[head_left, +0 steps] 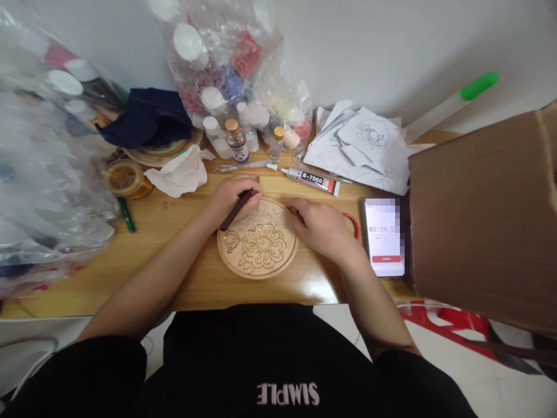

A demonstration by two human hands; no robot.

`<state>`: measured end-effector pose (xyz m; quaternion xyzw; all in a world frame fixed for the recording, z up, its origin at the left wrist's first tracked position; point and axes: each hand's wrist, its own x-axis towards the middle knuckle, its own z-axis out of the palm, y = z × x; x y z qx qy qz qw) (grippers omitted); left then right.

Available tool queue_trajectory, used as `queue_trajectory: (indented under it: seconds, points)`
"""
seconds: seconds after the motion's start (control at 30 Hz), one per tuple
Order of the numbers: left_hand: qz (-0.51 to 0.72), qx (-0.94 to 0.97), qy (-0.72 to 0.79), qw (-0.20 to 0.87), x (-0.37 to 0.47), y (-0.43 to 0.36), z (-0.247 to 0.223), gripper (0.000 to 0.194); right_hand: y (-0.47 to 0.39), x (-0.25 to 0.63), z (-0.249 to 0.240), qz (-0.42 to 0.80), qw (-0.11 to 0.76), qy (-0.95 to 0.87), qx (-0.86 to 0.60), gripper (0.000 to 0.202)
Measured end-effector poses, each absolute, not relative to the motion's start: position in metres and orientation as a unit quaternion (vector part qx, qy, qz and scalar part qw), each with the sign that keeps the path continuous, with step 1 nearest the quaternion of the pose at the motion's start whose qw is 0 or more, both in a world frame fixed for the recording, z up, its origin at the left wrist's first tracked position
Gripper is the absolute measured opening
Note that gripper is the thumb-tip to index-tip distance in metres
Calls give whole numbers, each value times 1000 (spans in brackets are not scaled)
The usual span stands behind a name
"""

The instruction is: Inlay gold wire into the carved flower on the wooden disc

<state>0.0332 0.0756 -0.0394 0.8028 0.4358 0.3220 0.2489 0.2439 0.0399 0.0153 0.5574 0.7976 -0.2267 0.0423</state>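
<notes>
A round wooden board (261,270) lies on the table in front of me. It bears a line-drawn flower design, with gold wire-like outlines on the large flower and fainter drawn lines toward the far side. My left hand (238,200) is closed around a dark brown stick-like tool (235,213), resting over the board's far left part; the tool's working tip is hidden. Curled at the board's right rim is my right hand (322,225), its fingertips gripping the edge. A red loop handle (351,225) shows just beyond that wrist.
Behind the board lie a B-7000 glue tube (315,180), a clear pen (243,166) and small bottles (236,142). A wire spool (130,179) and crumpled tissue (180,171) sit left. Papers (359,145), a phone (383,238) and a cardboard box (483,220) stand right.
</notes>
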Motion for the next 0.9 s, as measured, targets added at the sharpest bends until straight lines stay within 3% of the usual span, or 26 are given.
queue_trajectory:
  seconds: [0.47,0.9]
  points:
    - [318,811,427,243,34,76,-38,14,38,243,17,-209,50,783,583,28]
    - [352,827,383,210,31,80,-42,6,44,242,10,-214,-18,766,605,23]
